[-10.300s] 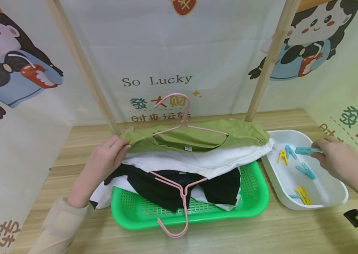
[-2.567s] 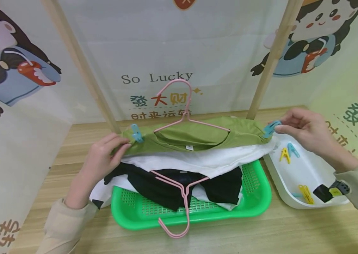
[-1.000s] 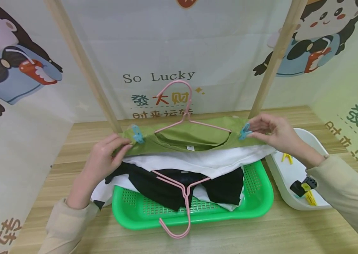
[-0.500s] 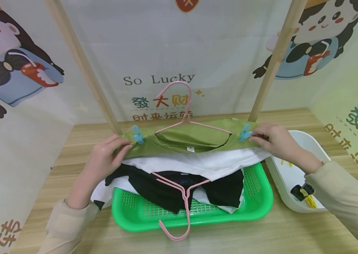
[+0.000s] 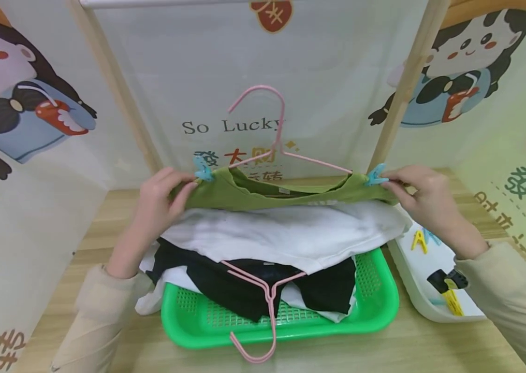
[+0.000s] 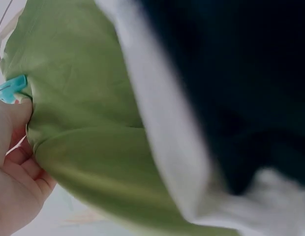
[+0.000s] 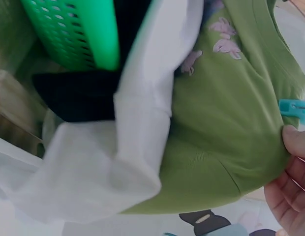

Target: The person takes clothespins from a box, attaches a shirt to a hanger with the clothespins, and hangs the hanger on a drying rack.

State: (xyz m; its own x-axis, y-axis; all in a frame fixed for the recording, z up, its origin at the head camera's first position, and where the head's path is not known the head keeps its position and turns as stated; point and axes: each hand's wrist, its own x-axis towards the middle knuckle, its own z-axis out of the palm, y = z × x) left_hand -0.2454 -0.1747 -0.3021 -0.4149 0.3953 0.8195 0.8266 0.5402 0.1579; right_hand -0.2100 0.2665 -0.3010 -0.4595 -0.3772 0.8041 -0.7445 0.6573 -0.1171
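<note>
A green T-shirt (image 5: 263, 201) hangs on a pink hanger (image 5: 281, 124), raised at the back of the table. My left hand (image 5: 158, 199) pinches its left shoulder just outside a blue clothespin (image 5: 203, 168). At the other shoulder, my right hand (image 5: 423, 194) pinches the cloth beside a second blue clothespin (image 5: 376, 175). In the right wrist view the thumb (image 7: 296, 141) presses the shirt right below that clothespin. Pale flower prints (image 7: 226, 37) show on the shirt's front. White cloth (image 5: 281, 228) spreads below the neckline in the head view.
A green basket (image 5: 281, 335) holds black cloth (image 5: 225, 285) and white cloth, with pink hangers (image 5: 271, 305) on top. At right, a white tub (image 5: 412, 290) has yellow clothespins (image 5: 419, 241) and blue ones. Wooden posts (image 5: 114, 93) flank the back, with a white rod (image 5: 160, 3) at the top.
Ten seconds ago no clothespins were on the shirt; now each shoulder has one. My right hand let go of its clothespin and took the cloth. Both hands have since lifted the shirt and hanger.
</note>
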